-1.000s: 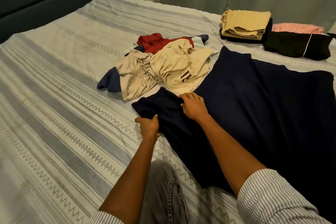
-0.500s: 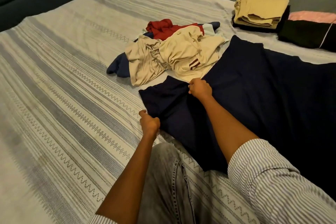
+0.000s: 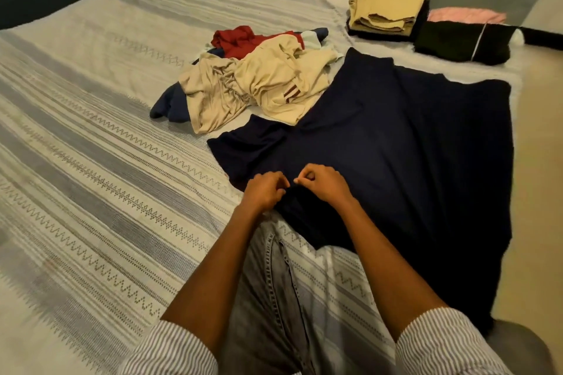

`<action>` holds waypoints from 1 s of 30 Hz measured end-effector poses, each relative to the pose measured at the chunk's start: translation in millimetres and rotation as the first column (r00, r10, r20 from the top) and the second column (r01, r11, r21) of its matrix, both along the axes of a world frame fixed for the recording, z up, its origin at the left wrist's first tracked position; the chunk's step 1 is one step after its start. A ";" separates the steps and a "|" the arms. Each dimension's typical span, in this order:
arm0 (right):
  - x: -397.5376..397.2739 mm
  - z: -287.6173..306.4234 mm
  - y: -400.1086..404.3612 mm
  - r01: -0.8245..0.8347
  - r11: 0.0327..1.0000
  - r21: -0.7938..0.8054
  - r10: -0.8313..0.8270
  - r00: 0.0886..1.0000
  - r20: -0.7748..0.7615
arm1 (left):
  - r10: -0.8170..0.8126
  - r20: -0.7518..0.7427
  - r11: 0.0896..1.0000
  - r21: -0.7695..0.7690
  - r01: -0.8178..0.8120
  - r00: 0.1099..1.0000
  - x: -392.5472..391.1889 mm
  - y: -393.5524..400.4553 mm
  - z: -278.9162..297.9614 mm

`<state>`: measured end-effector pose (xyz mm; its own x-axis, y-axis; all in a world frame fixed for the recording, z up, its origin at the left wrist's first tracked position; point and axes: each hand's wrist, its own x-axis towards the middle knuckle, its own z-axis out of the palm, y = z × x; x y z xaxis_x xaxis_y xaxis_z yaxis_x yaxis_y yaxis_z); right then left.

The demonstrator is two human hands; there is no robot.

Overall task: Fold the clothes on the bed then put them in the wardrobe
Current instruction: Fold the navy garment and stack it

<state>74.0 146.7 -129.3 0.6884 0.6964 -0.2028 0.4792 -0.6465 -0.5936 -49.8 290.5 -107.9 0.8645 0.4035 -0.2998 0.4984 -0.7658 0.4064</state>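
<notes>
A single wide-angle head camera covers the scene; no second view shares it. It looks forward and steeply down from the person's head, across the near edge of the bed (image 3: 91,192), whose lines bow toward the frame edges. Both forearms enter from the bottom, and the left hand (image 3: 264,192) and right hand (image 3: 324,183) sit close, near frame centre. The folded stacks (image 3: 387,11) lie at the far end of the view, top right. The floor (image 3: 539,161) shows at the right margin.
</notes>
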 end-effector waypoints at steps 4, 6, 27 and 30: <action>-30.3 -8.0 -51.6 -0.022 0.993 -0.119 0.034 0.995 0.095 | -0.282 -0.333 0.949 0.043 0.313 0.900 0.1 -25.6 7.9; -47.3 -9.3 -101.5 0.029 0.991 -0.131 -0.007 0.986 0.167 | -0.394 -0.357 0.904 0.015 0.427 0.847 -0.3 -63.9 7.5; -140.7 -24.4 -266.9 0.290 0.933 -0.213 -0.188 0.898 0.398 | -0.480 -0.413 0.786 0.189 0.588 0.774 -30.2 -151.5 -4.5; -136.3 -12.9 -266.1 0.174 0.933 -0.315 -0.075 0.950 0.304 | -0.451 -0.519 0.768 0.190 0.612 0.727 -23.1 -164.4 9.9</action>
<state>-62.3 -119.4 -142.2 0.8280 0.5267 -0.1923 0.4967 -0.8481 -0.1846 -72.9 126.1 -98.0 0.7812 0.0567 -0.6217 0.0209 -0.9977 -0.0648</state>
